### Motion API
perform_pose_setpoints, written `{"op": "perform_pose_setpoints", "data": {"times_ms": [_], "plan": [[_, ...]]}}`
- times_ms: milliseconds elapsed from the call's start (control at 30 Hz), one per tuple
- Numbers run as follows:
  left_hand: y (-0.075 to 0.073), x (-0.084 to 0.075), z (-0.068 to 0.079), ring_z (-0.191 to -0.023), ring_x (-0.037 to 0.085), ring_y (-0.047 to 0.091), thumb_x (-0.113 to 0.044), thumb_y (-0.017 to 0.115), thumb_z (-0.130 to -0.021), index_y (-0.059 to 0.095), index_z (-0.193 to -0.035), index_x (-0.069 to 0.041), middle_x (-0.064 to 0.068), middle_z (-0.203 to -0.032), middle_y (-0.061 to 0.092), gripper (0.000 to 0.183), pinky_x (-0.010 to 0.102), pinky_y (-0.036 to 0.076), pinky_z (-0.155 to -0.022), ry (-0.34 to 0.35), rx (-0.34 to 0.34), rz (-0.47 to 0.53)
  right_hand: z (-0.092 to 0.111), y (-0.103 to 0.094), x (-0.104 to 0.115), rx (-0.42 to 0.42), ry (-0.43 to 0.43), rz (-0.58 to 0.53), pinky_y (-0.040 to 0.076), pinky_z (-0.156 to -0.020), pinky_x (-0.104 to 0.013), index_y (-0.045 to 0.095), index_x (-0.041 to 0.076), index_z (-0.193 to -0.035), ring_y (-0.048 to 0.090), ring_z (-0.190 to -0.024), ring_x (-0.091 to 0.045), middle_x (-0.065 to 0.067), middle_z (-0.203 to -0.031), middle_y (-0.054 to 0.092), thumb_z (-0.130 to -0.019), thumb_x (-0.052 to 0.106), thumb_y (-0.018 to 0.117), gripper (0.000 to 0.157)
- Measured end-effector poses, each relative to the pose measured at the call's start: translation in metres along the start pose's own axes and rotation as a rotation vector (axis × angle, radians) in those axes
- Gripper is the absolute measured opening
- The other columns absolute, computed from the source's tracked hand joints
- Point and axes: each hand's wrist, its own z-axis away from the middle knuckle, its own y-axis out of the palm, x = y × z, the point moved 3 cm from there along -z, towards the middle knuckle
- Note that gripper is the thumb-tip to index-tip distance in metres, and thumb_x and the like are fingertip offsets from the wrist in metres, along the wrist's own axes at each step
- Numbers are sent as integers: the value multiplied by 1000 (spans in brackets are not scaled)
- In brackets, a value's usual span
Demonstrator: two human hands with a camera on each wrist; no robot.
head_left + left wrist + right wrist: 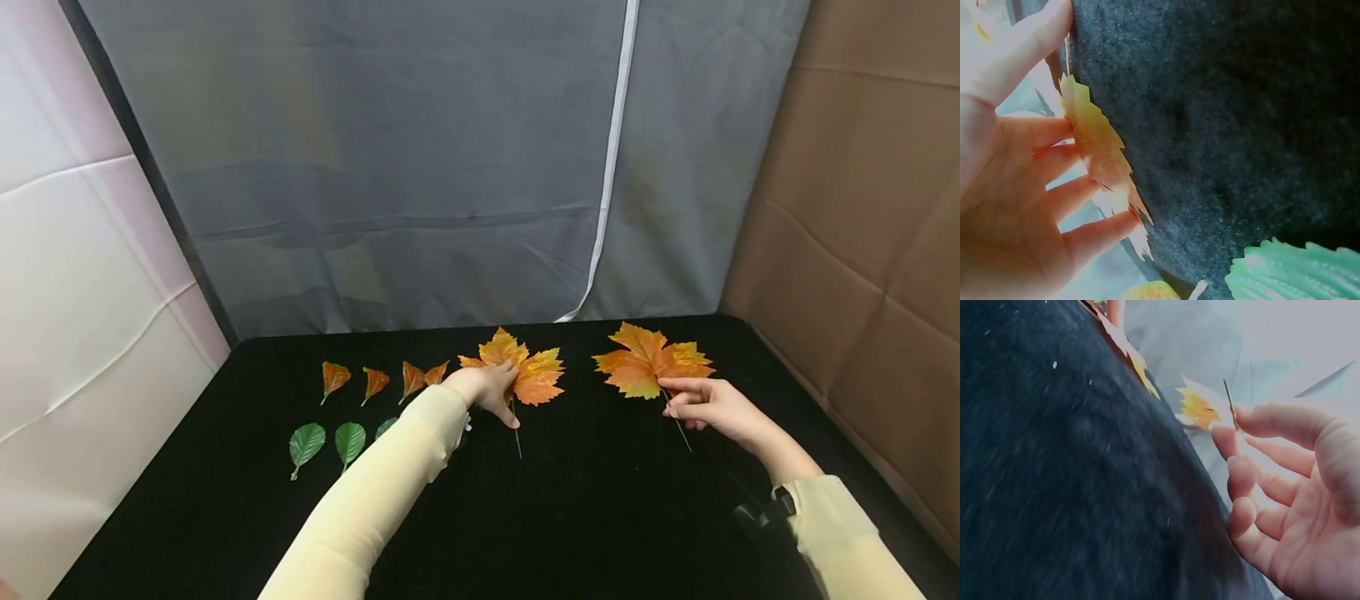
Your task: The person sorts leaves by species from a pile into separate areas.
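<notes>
My left hand (487, 387) rests on an orange-yellow artificial maple leaf (540, 377) lying near the back of the black table. In the left wrist view its fingers (1100, 234) are extended against the maple leaf (1099, 137), with the thumb apart from them. To the right is a second maple leaf (647, 362), its stem pinched between the thumb and index finger of my right hand (716, 408). The right wrist view shows that stem (1229, 397) sticking up past the fingertips, and only part of the leaf blade (1199, 409).
Left of my left arm, several small orange leaves (335, 379) lie in a row. Green leaves (307, 446) form another row nearer me, partly hidden by the sleeve (390, 475). Grey curtain (450, 167) backs the black table (562, 525); brown fabric (862, 208) hangs at the right.
</notes>
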Motion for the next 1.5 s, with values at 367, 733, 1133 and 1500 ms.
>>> {"op": "perform_pose_setpoints", "data": {"times_ms": [367,733,1133,1500], "plan": [[0,-10,-7,-146,25,13,-51,73,-81,18,-156,-13,5,-162,10,100,41,18,-114,-1,3,-18,-33,10,4,10,5,-11,48,-60,-25,42,-12,-139,60,-69,-12,-25,-98,68,-90,7,65,58],[1,-10,-7,-146,24,14,-52,73,-81,19,-156,-14,5,-162,11,100,42,20,-114,3,-6,-22,-42,19,-10,39,36,57,44,-52,-24,42,-15,-137,54,-61,-10,-11,-88,71,-87,5,64,58],[1,-10,-8,-146,25,14,-50,74,-81,19,-156,-13,5,-162,10,100,42,18,-114,3,-3,4,-47,18,-6,86,56,180,42,-50,-27,46,-16,-133,52,-57,-16,-2,-73,62,-83,5,66,58],[1,-9,-8,-146,25,14,-51,74,-81,20,-156,-13,5,-162,11,100,42,18,-114,7,-6,0,-46,19,-1,100,46,251,41,-48,-26,48,-18,-129,52,-54,-15,2,-67,55,-84,3,65,53]]}}
